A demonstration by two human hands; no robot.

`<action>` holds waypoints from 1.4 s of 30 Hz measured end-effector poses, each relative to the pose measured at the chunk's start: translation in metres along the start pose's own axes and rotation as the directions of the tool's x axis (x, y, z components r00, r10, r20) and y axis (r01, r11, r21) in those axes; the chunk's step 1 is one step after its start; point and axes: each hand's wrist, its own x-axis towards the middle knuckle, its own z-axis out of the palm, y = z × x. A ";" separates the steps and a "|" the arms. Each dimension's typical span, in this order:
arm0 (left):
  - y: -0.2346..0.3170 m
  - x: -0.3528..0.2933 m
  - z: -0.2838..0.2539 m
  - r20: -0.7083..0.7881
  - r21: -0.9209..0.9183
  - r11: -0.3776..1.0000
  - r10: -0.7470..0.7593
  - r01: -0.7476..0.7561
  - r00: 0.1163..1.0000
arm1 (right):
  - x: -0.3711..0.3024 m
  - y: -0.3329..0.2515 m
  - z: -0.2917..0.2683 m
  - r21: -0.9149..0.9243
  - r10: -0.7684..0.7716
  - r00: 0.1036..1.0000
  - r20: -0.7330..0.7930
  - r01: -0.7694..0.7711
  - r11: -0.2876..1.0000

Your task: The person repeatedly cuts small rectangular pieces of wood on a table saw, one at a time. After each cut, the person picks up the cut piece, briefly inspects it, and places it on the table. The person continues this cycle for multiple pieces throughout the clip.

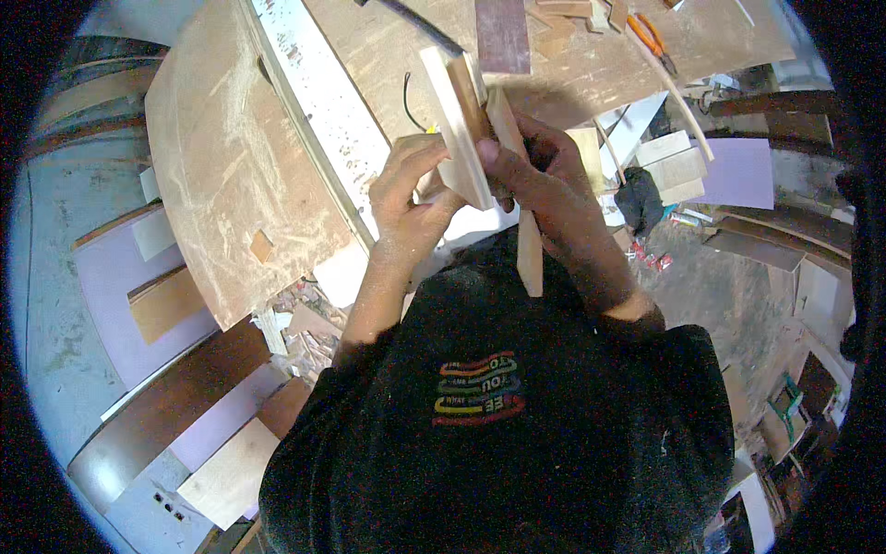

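Up in front of my chest, I hold a pale wooden piece (pixel 457 129) that looks like a channel, with raised edges and a darker middle. My left hand (pixel 411 189) is closed on its lower left side, fingers behind it. My right hand (pixel 549 180) grips a narrow wood strip (pixel 529 254) that slants down toward my shirt. The right thumb presses against the channel-like piece, and the strip's upper part lies close beside it. Whether the two pieces touch, I cannot tell. Several fingertips are hidden behind the wood.
Ahead stands a dusty wooden worktable (pixel 249 175) with a long white board (pixel 318 78) across it. A black bar-like tool (pixel 415 25), a brown panel (pixel 503 37) and orange-handled pliers (pixel 649 39) lie at its far side. Boards lean at left; a purple panel (pixel 738 174) and scraps lie right.
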 end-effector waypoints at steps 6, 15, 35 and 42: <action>0.027 0.009 -0.021 0.075 0.191 0.966 0.165 -0.176 0.983 | -0.015 0.002 0.008 0.217 0.131 0.991 -0.001 -0.128 0.968; 0.038 0.020 -0.036 0.268 0.342 0.896 0.197 -0.285 0.943 | -0.024 0.002 -0.006 0.096 0.094 0.990 0.109 -0.104 0.990; 0.058 0.053 -0.069 0.542 0.269 0.826 0.295 -0.496 0.787 | -0.024 0.008 -0.023 0.154 0.090 0.983 0.158 -0.115 0.981; 0.091 0.060 -0.074 0.609 0.327 0.728 0.324 -0.602 0.724 | -0.020 0.027 -0.018 0.419 -0.125 0.970 0.209 0.026 0.907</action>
